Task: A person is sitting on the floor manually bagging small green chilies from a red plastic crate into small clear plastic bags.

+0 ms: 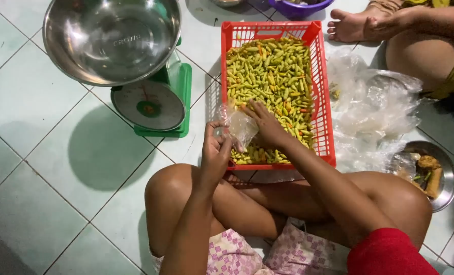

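A red plastic basket [324,91] on the tiled floor holds several small green and yellow chili peppers [270,71]. My left hand [216,150] pinches the edge of a small clear plastic bag [241,127] at the basket's near left corner. My right hand [267,125] lies palm down on the peppers, right beside the bag's mouth. My folded knees sit just below the basket.
A green kitchen scale [153,104] with a large steel bowl [112,38] stands to the left. Clear plastic bags [374,112] are piled right of the basket, next to a metal plate [443,186] with food scraps. Another person's foot [349,25] and leg are at top right.
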